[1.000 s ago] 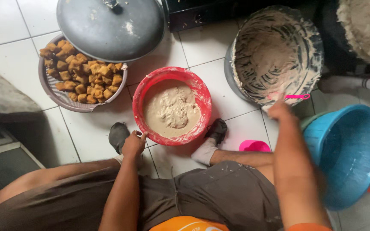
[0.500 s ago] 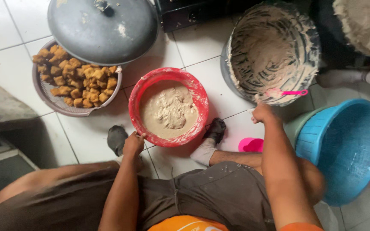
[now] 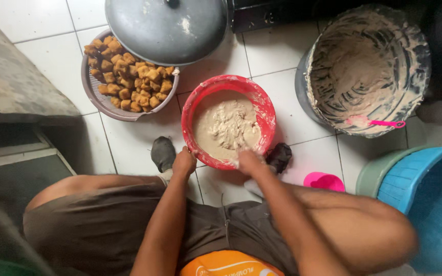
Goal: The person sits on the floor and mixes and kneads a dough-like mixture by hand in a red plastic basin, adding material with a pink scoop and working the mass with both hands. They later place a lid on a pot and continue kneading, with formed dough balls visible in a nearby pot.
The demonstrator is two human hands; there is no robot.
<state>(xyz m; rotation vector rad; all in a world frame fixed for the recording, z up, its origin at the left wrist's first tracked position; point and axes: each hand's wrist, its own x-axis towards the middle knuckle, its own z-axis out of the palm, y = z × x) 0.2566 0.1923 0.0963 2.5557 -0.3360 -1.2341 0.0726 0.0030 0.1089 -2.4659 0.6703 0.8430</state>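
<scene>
A red bowl (image 3: 268, 110) of pale, lumpy batter stands on the tiled floor between my feet. My left hand (image 3: 183, 162) grips its near rim on the left. My right hand (image 3: 249, 162) rests at the near rim on the right, fingers at the edge of the batter; whether it holds anything I cannot tell. A large grey basin (image 3: 368, 66), smeared with batter, sits to the right with a pink spatula (image 3: 379, 122) on its rim.
A grey colander (image 3: 109, 107) of fried brown cubes is at upper left, partly under a grey metal lid (image 3: 167, 28). A small pink cup (image 3: 324, 181) lies by my right knee. A blue basket (image 3: 428, 199) stands at the right edge. A concrete step (image 3: 11, 82) is on the left.
My right hand has come back from the grey basin to the red bowl's near rim. The left hand has stayed at the rim. The camera view has shifted.
</scene>
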